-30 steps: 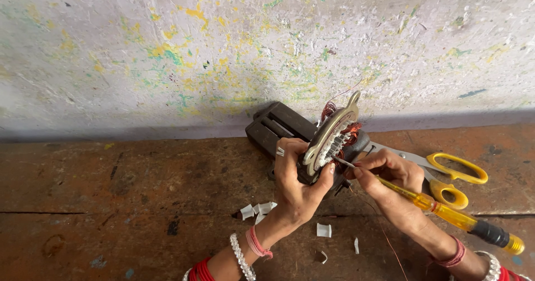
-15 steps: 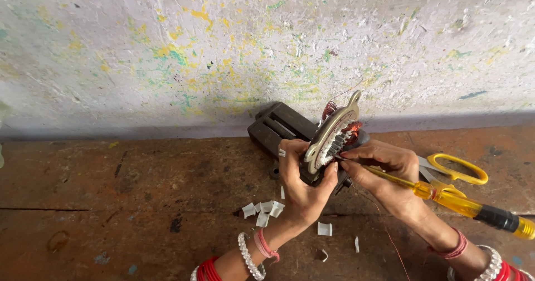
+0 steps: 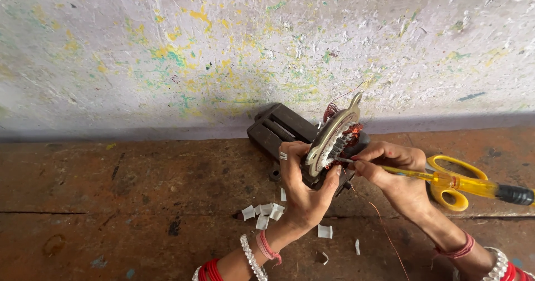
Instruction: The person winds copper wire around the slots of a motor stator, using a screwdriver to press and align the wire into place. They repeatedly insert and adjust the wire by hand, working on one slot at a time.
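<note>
We see the left hand (image 3: pixel 304 194) closed around the lower rim of a motor stator (image 3: pixel 332 142), thumb on one face and fingers wrapped behind the other; the stator stands tilted on edge, just right of the frame's centre, and its far side is hidden from us; copper windings (image 3: pixel 341 139) show inside the ring, though their individual turns are too fine to make out. At 3 o'clock from the stator, the right hand (image 3: pixel 397 172) pinches a yellow-handled screwdriver (image 3: pixel 446 182) between thumb and fingers, narrow and firm; the blade tip meets the stator's inner slots, but we cannot tell which slot it enters; the dark end of the handle runs toward the right edge of the frame. A pair of yellow-handled scissors (image 3: pixel 452 192) lies behind the right hand at 3 o'clock, its blades covered by hand and screwdriver. A dark metal block (image 3: pixel 278 128) sits at 10 o'clock from the stator, against the paint-flecked wall (image 3: pixel 223 52); its near end is concealed by the left hand. White paper scraps (image 3: pixel 263 213) lie on the worn wooden bench (image 3: pixel 111 203) at 7 o'clock from the stator; a loose copper wire (image 3: pixel 384 231) trails toward 5 o'clock, its lower end lost behind the right wrist; both forearms are cut off by the bottom edge.
</note>
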